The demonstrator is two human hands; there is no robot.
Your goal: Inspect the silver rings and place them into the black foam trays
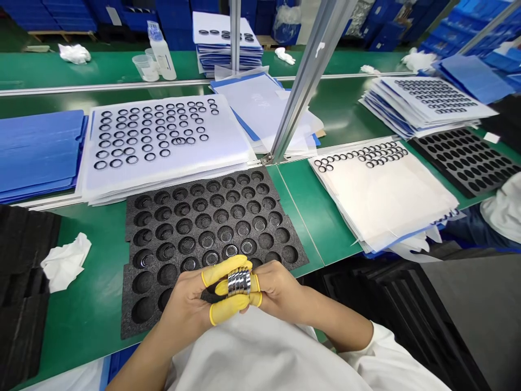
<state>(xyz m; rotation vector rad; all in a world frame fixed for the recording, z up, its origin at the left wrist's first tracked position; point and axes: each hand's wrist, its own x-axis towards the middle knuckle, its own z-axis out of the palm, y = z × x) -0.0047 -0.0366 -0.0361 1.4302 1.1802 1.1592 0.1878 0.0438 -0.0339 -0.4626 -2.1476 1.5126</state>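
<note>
gripping shiny metal ring stack (239, 282): yellow-capped fingers (222, 271), left hand (185, 304) and right hand (280, 288); grainy foam tray (127, 296) below

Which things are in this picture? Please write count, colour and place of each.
Shiny rings: several, silver, centre foreground
Pocketed trays: two, dark, foreground and right
Sheet stacks: four, white, middle, right, back
Dark rings: many, black, on those stacks
Flat sheets: several, blue, left, upper right
Bottle: one, white, upper left
Cups: two, clear, beside bottle
Wipes: several, white, left and back
Posts: several, silver, upper half
Crates: many, blue, background
Slabs: several, black, lower corners
Bench surfaces: several, green, near and far
Another person: one, white clothing, right edge
Own garment: one, white, bottom centre
Left grip: one, yellow finger covers, at shiny rings
Right grip: one, yellow finger covers, at shiny rings
</note>
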